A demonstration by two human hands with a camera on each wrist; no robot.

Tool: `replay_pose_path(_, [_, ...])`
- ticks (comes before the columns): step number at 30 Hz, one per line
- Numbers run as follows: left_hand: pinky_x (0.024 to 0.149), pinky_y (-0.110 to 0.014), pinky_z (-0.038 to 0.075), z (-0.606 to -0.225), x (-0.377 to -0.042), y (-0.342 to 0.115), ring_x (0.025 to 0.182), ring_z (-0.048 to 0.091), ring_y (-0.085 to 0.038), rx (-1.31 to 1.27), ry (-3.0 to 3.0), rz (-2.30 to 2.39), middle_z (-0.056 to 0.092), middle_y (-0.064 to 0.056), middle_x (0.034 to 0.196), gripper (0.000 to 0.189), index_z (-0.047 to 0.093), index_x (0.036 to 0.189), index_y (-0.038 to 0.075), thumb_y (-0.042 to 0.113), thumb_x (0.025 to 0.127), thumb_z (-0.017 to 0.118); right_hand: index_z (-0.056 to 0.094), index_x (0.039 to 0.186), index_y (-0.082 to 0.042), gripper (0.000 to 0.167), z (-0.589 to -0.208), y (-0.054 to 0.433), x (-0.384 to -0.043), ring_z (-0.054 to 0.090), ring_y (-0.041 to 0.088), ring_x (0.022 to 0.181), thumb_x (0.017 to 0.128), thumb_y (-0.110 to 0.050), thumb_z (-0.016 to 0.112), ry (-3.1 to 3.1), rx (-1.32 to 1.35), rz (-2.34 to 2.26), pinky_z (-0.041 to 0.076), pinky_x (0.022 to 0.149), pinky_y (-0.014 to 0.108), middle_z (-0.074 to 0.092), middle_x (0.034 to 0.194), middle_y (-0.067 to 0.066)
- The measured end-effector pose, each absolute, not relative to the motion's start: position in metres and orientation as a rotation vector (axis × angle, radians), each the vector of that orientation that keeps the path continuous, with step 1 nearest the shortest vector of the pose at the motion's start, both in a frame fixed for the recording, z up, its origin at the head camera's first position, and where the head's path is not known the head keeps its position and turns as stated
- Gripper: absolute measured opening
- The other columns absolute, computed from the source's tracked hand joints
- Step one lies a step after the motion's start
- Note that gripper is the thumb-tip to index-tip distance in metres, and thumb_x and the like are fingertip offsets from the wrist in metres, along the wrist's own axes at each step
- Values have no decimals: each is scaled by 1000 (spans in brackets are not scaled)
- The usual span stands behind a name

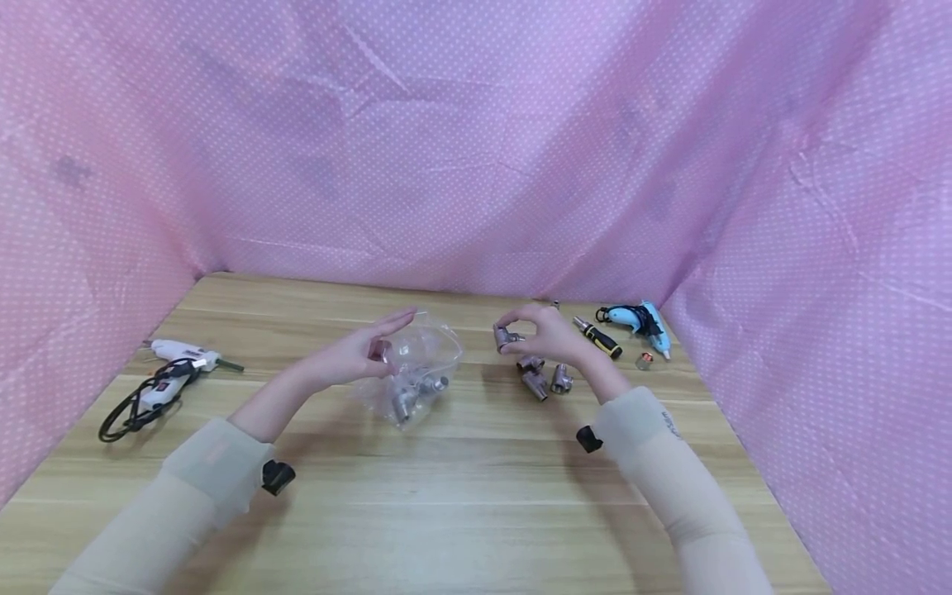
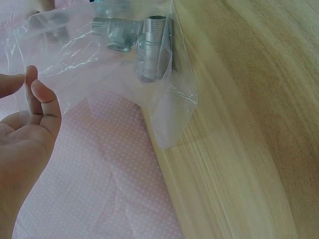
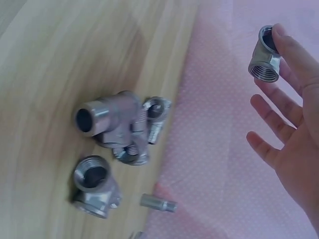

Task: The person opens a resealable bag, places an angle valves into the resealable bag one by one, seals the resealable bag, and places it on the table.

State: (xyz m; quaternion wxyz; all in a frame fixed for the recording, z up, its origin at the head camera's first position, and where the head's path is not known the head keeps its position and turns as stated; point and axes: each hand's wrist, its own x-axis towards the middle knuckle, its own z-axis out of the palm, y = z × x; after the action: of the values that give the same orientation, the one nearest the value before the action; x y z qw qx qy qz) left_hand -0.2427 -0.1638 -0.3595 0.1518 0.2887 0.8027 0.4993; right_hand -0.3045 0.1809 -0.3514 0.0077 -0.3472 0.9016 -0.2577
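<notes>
Pale sleeves (image 1: pixel 687 483) closest; my L hand (image 1: pixel 355 355) grips clear bag (image 1: pixel 430 343) w/ metal pcs (image 1: pixel 404 406) inside, R hand (image 1: pixel 556 339) pinches threaded fitting (image 3: pixel 264 57) nr loose fittings (image 1: pixel 535 384).

L hand (image 1: pixel 355 355) w/ clear bag (image 1: pixel 433 347), R hand (image 1: pixel 552 337) w/ metal ftg (image 1: pixel 502 337)

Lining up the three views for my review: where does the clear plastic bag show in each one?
Head: the clear plastic bag is left of centre, in the lower half, at the left hand.
Left wrist: the clear plastic bag spreads across the upper left.
Right wrist: not in it.
Shared landmark: the wooden table meeting the pink dotted cloth.
</notes>
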Motion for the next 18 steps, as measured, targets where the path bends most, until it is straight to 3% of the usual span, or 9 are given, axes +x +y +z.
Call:
replay_pose_path(10, [65,-24,51,-357,-243,-164,75,52,-14,832,2303,1428,14,-5,158,90,14,152,12,-4,78,62,66,115,-18,46,-323,173,-286,56,20,110,76,-40,76,2898,-1107,-981,42,98,41,65,113,-4])
replay_pose_path(18, [67,-25,51,-357,-242,-163,77,51,-16,818,2303,1422,15,-5,158,89,15,152,14,-2,79,63,67,113,-16,47,-310,150,-270,59,21,98,74,-40,77,2902,-1082,-1102,50,87,38,66,105,-3])
